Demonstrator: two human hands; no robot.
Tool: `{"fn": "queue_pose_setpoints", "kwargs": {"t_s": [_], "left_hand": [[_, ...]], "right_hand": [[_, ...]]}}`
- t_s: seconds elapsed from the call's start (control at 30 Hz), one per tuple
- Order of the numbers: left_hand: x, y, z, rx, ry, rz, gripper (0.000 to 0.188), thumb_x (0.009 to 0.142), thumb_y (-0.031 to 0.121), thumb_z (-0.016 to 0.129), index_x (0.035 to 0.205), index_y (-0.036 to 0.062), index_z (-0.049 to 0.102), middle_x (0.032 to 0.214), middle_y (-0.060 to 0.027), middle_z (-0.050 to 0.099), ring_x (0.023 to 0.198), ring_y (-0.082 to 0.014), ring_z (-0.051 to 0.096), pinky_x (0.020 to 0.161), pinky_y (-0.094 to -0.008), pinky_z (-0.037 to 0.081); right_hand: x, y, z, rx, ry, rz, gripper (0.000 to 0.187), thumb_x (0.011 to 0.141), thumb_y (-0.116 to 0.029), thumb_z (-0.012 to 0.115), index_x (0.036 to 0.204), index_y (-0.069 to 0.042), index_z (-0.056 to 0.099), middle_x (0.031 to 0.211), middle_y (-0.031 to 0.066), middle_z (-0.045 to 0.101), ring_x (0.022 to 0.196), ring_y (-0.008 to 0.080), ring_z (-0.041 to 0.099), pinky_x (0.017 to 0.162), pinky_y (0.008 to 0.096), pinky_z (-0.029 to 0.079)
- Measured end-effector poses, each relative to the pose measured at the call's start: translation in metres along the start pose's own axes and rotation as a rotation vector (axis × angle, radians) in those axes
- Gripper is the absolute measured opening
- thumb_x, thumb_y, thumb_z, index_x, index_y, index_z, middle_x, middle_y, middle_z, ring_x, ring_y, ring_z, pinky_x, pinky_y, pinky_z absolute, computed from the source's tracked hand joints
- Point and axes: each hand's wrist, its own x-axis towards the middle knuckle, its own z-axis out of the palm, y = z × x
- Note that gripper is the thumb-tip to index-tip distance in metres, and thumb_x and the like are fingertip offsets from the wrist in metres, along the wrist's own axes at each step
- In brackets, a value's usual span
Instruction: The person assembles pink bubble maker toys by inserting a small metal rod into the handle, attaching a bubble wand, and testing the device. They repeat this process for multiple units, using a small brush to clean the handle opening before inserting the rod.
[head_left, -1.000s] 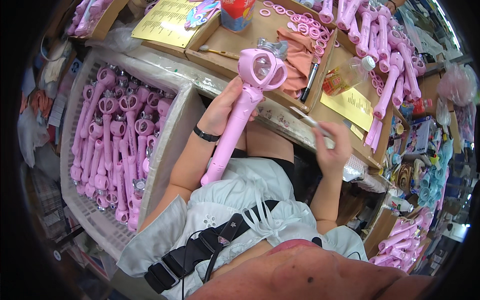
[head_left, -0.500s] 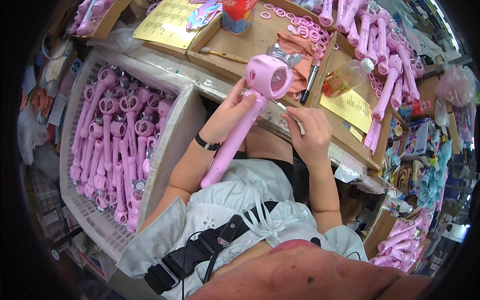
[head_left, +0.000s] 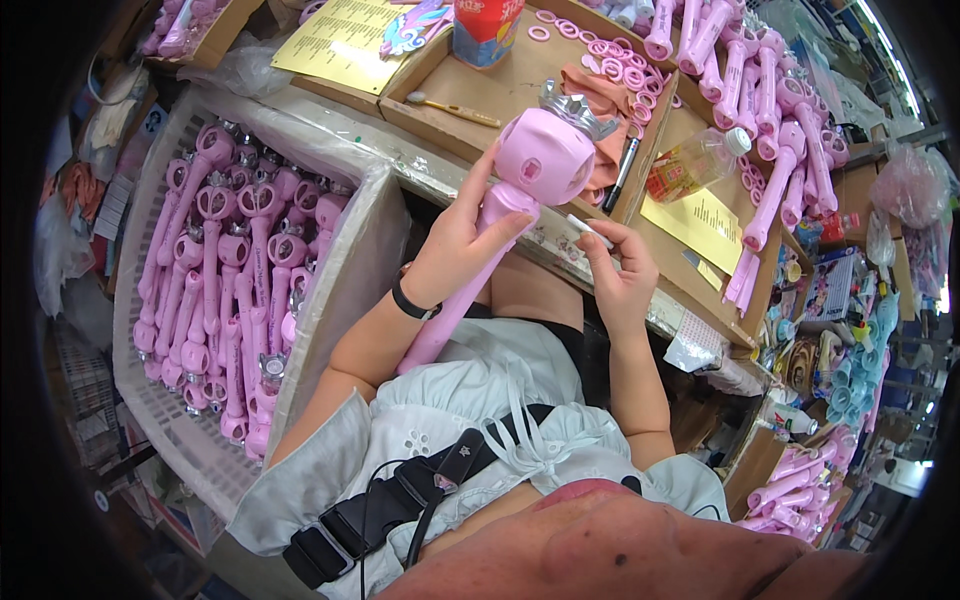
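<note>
My left hand (head_left: 452, 248) is wrapped round the neck of a pink toy wand (head_left: 543, 158), just below its bulky round head. A silver crown tops the head, which tilts toward the upper right, while the handle slants down to my lap. To the right of the wand, my right hand (head_left: 624, 272) pinches a thin white stick (head_left: 588, 231) between thumb and fingers. The stick's tip points toward the wand's neck, a small gap apart. The rest of the stick is hidden by my fingers.
At the left stands a white crate (head_left: 150, 385) of similar wands. On the bench, a cardboard tray (head_left: 470, 85) holds pink rings, an orange cloth (head_left: 598, 90), a toothbrush (head_left: 455, 108) and a black marker (head_left: 622, 172). A bottle (head_left: 690, 165) and heaped wands (head_left: 780, 170) lie further right.
The wand has turned in my left hand, so its round opening faces further right and a small side slot faces up. My right hand has tilted, showing more of the white stick.
</note>
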Motion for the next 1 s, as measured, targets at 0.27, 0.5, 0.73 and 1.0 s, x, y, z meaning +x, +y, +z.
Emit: {"fn": "queue_pose_setpoints", "kwargs": {"t_s": [0.27, 0.5, 0.73, 1.0], "left_hand": [[-0.003, 0.001, 0.002, 0.122, 0.033, 0.056, 0.074, 0.086, 0.018, 0.064, 0.143, -0.001, 0.021, 0.138, -0.0202, 0.039, 0.126, -0.0235, 0.042, 0.102, -0.0313, 0.033], [-0.006, -0.001, 0.001, 0.216, 0.051, 0.079, 0.076, 0.084, 0.019, 0.066, 0.144, 0.0015, 0.022, 0.138, -0.0216, 0.039, 0.125, -0.0294, 0.044, 0.101, -0.0333, 0.035], [-0.009, -0.003, 0.006, 0.358, 0.072, 0.18, 0.078, 0.082, 0.02, 0.068, 0.144, 0.0046, 0.023, 0.132, -0.0241, 0.045, 0.12, -0.0354, 0.047, 0.098, -0.0359, 0.038], [-0.009, -0.007, 0.003, 0.412, 0.051, 0.219, 0.076, 0.083, 0.018, 0.067, 0.144, 0.0043, 0.023, 0.121, -0.0207, 0.053, 0.108, -0.0317, 0.055, 0.091, -0.0348, 0.044]], "right_hand": [[0.0, 0.004, -0.005, -0.347, -0.037, -0.268, 0.014, 0.082, -0.011, 0.067, 0.091, -0.002, 0.063, 0.076, 0.0104, 0.063, 0.064, 0.0224, 0.059, 0.059, 0.0302, 0.047], [-0.002, 0.005, -0.005, -0.287, -0.112, -0.081, 0.019, 0.09, -0.019, 0.059, 0.089, -0.001, 0.061, 0.073, 0.0072, 0.063, 0.064, 0.0185, 0.058, 0.059, 0.0295, 0.045], [0.009, 0.01, -0.018, 0.337, -0.357, 0.533, 0.034, 0.096, -0.03, 0.05, 0.083, 0.0, 0.061, 0.053, -0.005, 0.041, 0.046, 0.0023, 0.033, 0.044, 0.02, 0.024], [0.013, 0.007, -0.017, 0.516, -0.425, 0.766, 0.033, 0.097, -0.03, 0.047, 0.083, -0.002, 0.057, 0.05, -0.0041, 0.041, 0.043, 0.0047, 0.032, 0.044, 0.0201, 0.026]]}}
